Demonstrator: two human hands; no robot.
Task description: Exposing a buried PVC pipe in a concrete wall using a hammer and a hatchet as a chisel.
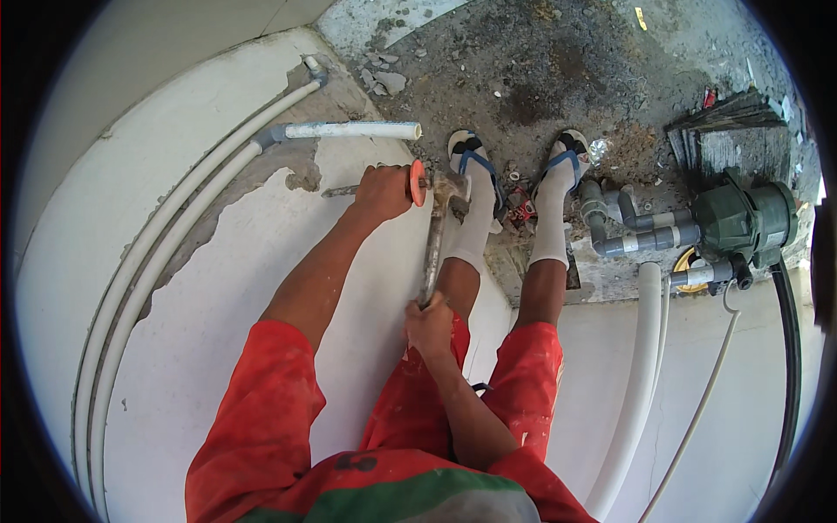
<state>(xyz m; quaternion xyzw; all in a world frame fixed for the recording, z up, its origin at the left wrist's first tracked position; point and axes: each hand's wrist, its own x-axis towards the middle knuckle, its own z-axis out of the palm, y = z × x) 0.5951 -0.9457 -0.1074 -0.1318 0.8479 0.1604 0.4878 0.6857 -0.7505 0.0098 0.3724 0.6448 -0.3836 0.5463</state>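
Note:
My left hand [382, 192] is closed around a chisel [340, 191] with a round orange hand guard [418, 183]. The chisel lies roughly level, its tip pointing left at the white wall's broken plaster; whether it touches cannot be made out. My right hand [431, 326] grips the lower handle of a hammer [433, 253]. The worn metal hammer head is right beside the chisel's struck end, past the guard; contact between them is unclear. Just above my left hand, a short white pipe [353, 130] sticks out from a grey elbow [270, 135].
Two long white pipes [166, 228] run in a chased groove along the wall. At right stands a green water pump [750, 218] with grey pipes [649, 240] and a black hose [789, 349]. Rubble [388, 83] litters the rough floor around my sandalled feet.

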